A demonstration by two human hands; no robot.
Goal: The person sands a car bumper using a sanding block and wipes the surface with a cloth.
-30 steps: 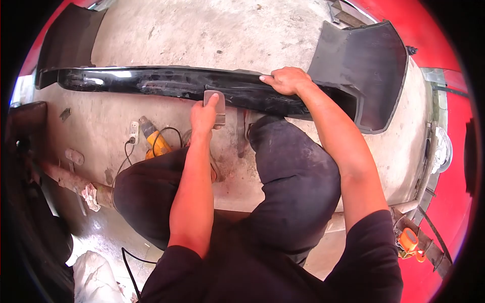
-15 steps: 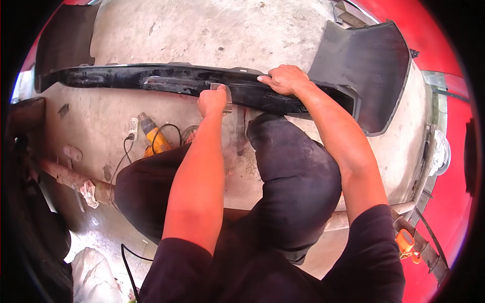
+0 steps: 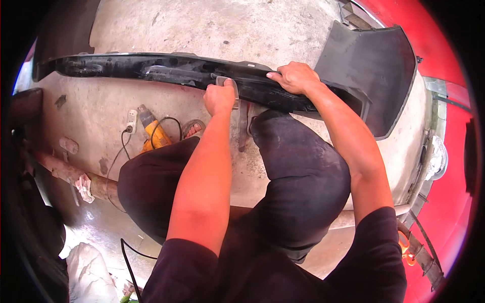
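A long black bumper-like panel lies across the view above my knees, with a wide dark end piece at the right. My left hand grips a small greyish flat piece, its thumb on top, against the lower edge of the panel near the middle. To the right, my right hand is wrapped over the panel's upper edge, its thumb pointing left. The fingers behind the panel are partly hidden.
A yellow power tool and a socket strip with a cable are on the concrete floor, beside a sandalled foot. A pipe runs at the left. Red bodywork is at the right.
My left hand has moved up and right along the panel with the flat piece. My right hand keeps its hold. The view has shifted slightly, and more of the foot shows.
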